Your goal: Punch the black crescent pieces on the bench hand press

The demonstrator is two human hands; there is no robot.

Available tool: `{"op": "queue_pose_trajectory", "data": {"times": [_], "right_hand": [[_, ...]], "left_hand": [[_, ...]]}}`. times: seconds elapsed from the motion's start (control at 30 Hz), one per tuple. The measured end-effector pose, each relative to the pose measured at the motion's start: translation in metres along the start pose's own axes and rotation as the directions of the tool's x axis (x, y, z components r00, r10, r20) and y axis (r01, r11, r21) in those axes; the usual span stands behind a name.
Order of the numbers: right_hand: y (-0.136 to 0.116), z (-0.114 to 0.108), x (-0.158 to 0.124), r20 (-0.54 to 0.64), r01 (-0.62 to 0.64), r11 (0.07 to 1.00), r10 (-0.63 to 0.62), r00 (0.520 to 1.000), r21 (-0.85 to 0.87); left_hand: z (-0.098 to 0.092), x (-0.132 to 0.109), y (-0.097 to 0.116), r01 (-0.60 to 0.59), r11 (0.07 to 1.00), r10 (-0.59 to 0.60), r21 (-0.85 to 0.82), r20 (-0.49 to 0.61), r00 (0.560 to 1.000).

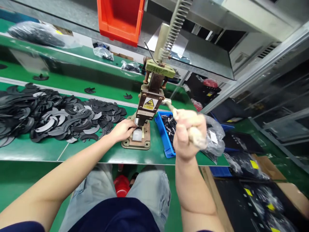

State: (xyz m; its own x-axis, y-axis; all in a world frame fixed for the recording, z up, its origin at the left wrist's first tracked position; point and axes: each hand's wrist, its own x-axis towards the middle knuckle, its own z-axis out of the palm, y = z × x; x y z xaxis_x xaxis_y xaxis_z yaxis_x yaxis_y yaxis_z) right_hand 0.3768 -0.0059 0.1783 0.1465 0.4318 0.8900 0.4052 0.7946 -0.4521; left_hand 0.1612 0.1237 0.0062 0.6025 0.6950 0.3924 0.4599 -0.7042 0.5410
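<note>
A small hand press (150, 96) with a yellow warning label stands on the green bench (36, 151). My right hand (187, 132) is closed in a fist round the press lever handle (196, 135), pulled toward me. My left hand (123, 129) rests at the press base plate (136, 140), fingers curled beside the white piece under the ram; whether they pinch anything is hidden. A large heap of black crescent-shaped parts (48, 112) lies to the left of the press.
A blue tray (164, 135) with small black parts sits right of the press, next to a clear plastic bag (214, 138). An orange bin (119, 19) hangs above. Cardboard boxes with bagged parts (256, 190) stand on the floor at right. My knees are under the bench edge.
</note>
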Motion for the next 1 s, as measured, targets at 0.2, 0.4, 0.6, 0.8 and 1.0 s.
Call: {"op": "queue_pose_trajectory", "data": {"times": [0.2, 0.4, 0.6, 0.8, 1.0], "right_hand": [[0.005, -0.011, -0.067, 0.051, 0.022, 0.996, -0.018, 0.999, -0.082], [-0.005, -0.014, -0.005, 0.064, 0.009, 1.000, -0.010, 0.998, 0.017], [-0.015, -0.012, 0.019, 0.066, -0.006, 1.000, 0.007, 0.998, -0.025], [0.007, -0.022, -0.065, 0.166, 0.087, 0.986, -0.063, 0.984, -0.142], [0.019, -0.022, -0.080, 0.120, 0.121, 0.984, -0.105, 0.987, -0.134]], "left_hand": [[0.004, -0.003, -0.004, 0.013, 1.000, -0.014, -0.017, -0.021, 1.000], [-0.001, 0.000, -0.008, -0.041, 0.999, 0.041, 0.025, 0.021, 0.999], [-0.005, 0.004, -0.006, -0.098, 0.994, 0.095, 0.048, 0.062, 0.994], [0.002, 0.004, -0.005, -0.073, 0.996, 0.072, 0.047, 0.031, 0.997], [-0.008, -0.032, 0.010, -0.030, 0.997, 0.033, 0.068, -0.054, 0.998]]}}
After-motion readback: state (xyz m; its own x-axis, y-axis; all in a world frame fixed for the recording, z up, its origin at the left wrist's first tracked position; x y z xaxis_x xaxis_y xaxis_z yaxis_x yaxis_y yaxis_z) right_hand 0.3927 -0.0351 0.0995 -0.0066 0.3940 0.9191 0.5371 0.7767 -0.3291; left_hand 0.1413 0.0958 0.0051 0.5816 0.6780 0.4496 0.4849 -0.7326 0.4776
